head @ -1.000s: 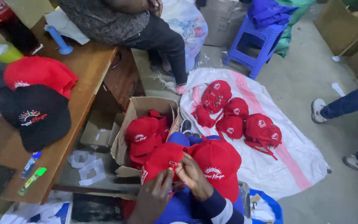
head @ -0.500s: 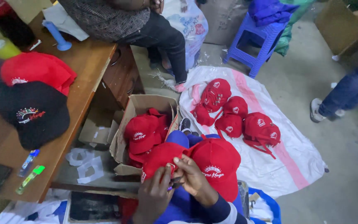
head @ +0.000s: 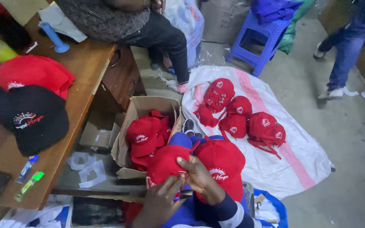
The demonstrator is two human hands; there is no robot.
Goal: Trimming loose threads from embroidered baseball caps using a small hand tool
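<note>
Red cotton cap [head: 165, 164] on the lap, close below the camera, beside a second red cap [head: 224, 162] on the right knee. Left hand [head: 159, 202] underneath, fingers curled up against the cap's lower edge; right hand [head: 199, 175] over it, thumb and forefinger pinched on a small pale tag [head: 182, 174] at that edge. Whether a tool lies between the fingers: cannot tell.

Best done, by the look of it, with the fabric held taut by the left hand and the pinch kept right at the tag, not on loose cloth.

Crown up and away, toward the cardboard box of red caps [head: 144, 135]; long axis roughly near to far. Beyond, more red caps on a white sack [head: 300, 164].
</note>
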